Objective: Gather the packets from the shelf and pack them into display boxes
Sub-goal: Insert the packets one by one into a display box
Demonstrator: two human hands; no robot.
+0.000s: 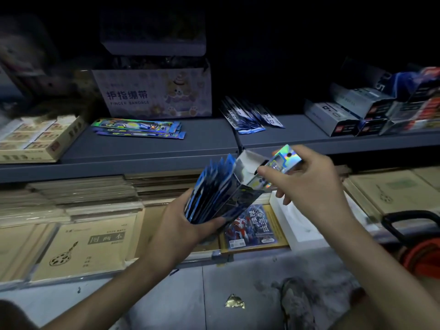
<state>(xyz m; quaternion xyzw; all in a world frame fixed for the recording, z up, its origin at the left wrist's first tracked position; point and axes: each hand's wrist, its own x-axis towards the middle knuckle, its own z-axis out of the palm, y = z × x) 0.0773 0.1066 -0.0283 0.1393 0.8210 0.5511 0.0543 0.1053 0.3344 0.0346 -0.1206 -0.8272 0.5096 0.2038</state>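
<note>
My left hand (183,222) grips a small blue display box (240,186) together with a fanned bundle of blue packets (209,194), held in front of the shelf edge. The box's top flap is open. My right hand (307,184) pinches a holographic silver packet (283,160) whose lower end is inside the box's open top. More holographic packets (138,128) lie flat on the grey shelf (166,148) at left of centre. A leaning row of blue packets (247,115) stands further right on the same shelf.
A "Finger Bandage" carton (157,91) stands at the shelf's back, a beige tray (35,139) at left, grey boxes (371,110) at right. Below lie brown sketchbooks (90,248), a colourful card pack (252,225) and a white box (300,222). A crumpled gold wrapper (234,301) lies on the floor.
</note>
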